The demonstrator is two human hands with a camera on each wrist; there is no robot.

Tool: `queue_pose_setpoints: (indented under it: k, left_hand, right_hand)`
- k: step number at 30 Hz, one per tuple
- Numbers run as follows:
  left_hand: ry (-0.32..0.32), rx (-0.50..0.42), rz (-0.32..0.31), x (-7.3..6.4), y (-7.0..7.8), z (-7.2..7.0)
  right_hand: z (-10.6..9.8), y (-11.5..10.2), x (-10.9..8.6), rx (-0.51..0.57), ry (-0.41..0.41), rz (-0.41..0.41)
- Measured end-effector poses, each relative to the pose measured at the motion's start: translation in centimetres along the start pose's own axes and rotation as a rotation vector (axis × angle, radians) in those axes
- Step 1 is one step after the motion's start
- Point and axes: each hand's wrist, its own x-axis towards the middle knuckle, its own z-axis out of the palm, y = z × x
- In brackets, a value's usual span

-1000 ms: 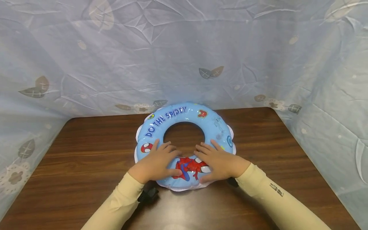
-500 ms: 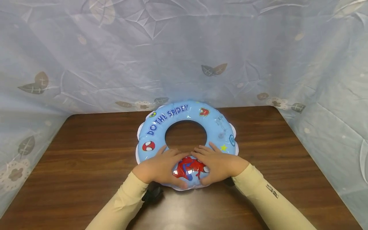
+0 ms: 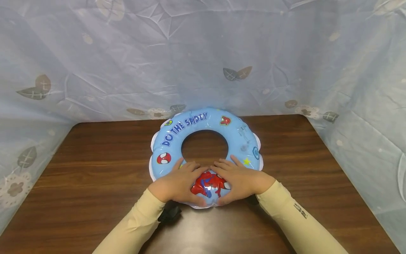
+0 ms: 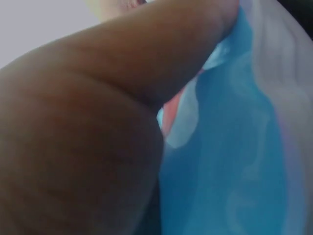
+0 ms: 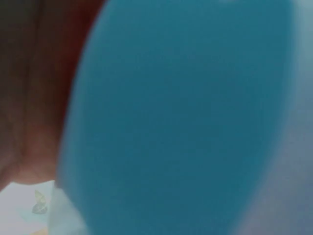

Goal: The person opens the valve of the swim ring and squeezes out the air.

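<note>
An inflated light-blue swim ring [image 3: 212, 121] lies on the brown table, printed with "DO THE SPIDEY" and red cartoon figures. My left hand [image 3: 179, 183] holds the near part of its tube from the left, thumb along the outer edge, fingers reaching over to the inner hole. Opposite it, my right hand [image 3: 242, 180] grips the same stretch from the right. Between the hands the tube bulges around a red figure. In the left wrist view the thumb [image 4: 122, 63] lies against the ring's blue side. Blue vinyl fills most of the blurred right wrist view.
The wood-grain table [image 3: 104, 165] extends on both sides of the ring. A pale grey-blue curtain [image 3: 127, 63] with leaf prints hangs behind and at both sides; the ring's far edge is close to it. A black wrist device [image 3: 170, 214] sits under the left wrist.
Both hands have drawn closer together on the near part of the tube, the left one shifting right. The ring appears slightly higher in the view, along with the table edge.
</note>
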Motion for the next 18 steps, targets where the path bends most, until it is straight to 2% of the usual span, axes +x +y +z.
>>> queue_pose_setpoints:
  k: [9, 18]
  left_hand:
    - [-0.047, -0.016, -0.021, 0.07, 0.41, 0.01]
    - [-0.056, -0.03, -0.027, -0.01, 0.37, 0.06]
  right_hand:
    - [0.16, -0.06, -0.01, -0.027, 0.002, -0.007]
    - [0.23, -0.2, 0.09, -0.037, -0.003, -0.004]
